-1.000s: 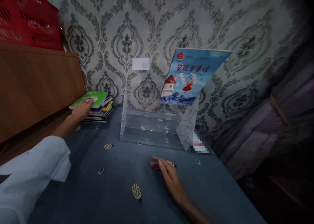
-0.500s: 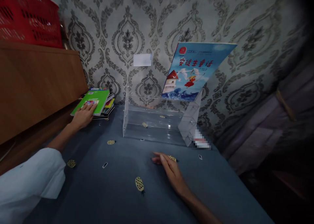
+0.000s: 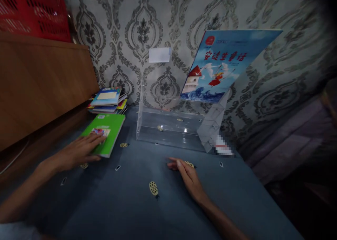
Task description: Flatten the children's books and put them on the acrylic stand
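My left hand (image 3: 83, 149) lies over a green book (image 3: 113, 129), its fingers on the cover and its thumb by the near edge. The book is in front of a stack of books (image 3: 106, 101), whose top one is now a light blue book (image 3: 113, 93). My right hand (image 3: 187, 175) is held over the table, fingers loosely stretched out, holding nothing. Beyond it stands a clear acrylic book rack (image 3: 168, 136). A blue picture book (image 3: 218, 66) leans upright at the rack's right side, its front cover showing.
Dark blue cloth with pineapple prints covers the table (image 3: 131, 205). To the left stands a wooden cabinet (image 3: 44, 89) with a red basket (image 3: 34, 15) on top. Patterned wallpaper closes off the back. A blurred-out item (image 3: 223, 147) lies right of the rack; a curtain (image 3: 292, 141) hangs at the right.
My left hand has drawn the green book off the stack toward me, uncovering the light blue book. My right hand stays nearly in place. The view has shifted slightly.
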`<state>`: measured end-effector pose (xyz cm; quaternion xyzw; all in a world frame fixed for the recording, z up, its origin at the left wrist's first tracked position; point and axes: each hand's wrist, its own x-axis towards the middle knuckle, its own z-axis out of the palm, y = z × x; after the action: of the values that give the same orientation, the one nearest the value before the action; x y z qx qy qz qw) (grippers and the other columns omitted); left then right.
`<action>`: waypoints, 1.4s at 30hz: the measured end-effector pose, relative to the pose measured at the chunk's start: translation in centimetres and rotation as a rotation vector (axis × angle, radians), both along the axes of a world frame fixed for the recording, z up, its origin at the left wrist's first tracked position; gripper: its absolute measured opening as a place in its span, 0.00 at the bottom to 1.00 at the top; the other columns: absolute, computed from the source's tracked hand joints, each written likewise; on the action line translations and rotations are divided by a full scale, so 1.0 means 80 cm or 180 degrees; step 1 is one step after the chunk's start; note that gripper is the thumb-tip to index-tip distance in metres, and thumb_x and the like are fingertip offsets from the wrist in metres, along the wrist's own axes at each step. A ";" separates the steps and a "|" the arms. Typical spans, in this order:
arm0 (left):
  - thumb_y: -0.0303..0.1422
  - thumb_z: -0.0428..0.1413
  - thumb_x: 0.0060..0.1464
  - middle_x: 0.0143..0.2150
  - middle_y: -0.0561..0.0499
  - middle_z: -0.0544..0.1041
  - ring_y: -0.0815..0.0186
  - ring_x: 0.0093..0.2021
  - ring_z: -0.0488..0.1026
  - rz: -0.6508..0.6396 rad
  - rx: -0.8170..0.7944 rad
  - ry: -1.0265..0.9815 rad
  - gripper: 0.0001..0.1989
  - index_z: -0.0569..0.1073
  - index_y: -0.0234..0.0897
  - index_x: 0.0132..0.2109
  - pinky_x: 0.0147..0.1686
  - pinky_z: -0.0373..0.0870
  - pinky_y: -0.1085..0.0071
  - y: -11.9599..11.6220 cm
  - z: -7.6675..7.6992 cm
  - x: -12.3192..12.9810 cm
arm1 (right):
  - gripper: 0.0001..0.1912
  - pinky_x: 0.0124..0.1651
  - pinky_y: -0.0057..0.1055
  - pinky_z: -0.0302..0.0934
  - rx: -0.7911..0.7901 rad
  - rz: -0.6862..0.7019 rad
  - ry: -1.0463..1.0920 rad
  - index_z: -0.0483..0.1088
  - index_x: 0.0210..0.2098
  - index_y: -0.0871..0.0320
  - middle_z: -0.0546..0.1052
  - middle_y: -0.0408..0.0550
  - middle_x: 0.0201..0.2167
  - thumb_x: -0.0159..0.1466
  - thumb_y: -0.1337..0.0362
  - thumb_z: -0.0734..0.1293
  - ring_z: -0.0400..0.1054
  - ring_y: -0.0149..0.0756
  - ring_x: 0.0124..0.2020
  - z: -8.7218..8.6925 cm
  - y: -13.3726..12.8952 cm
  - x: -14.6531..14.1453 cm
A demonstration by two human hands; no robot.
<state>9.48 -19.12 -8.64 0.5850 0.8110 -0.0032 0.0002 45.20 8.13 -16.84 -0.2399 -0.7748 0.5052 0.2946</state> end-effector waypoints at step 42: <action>0.50 0.38 0.67 0.75 0.42 0.55 0.52 0.75 0.47 0.0249 0.0442 -0.0249 0.34 0.58 0.35 0.71 0.70 0.52 0.52 0.062 -0.103 -0.028 | 0.35 0.51 0.44 0.71 -0.0010 0.0154 0.0022 0.77 0.50 0.57 0.83 0.53 0.39 0.69 0.36 0.55 0.78 0.45 0.43 0.000 -0.003 -0.002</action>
<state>7.23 -14.18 -16.89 0.5511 0.8309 0.0759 -0.0086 45.05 7.89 -16.82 -0.2198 -0.7785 0.5143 0.2847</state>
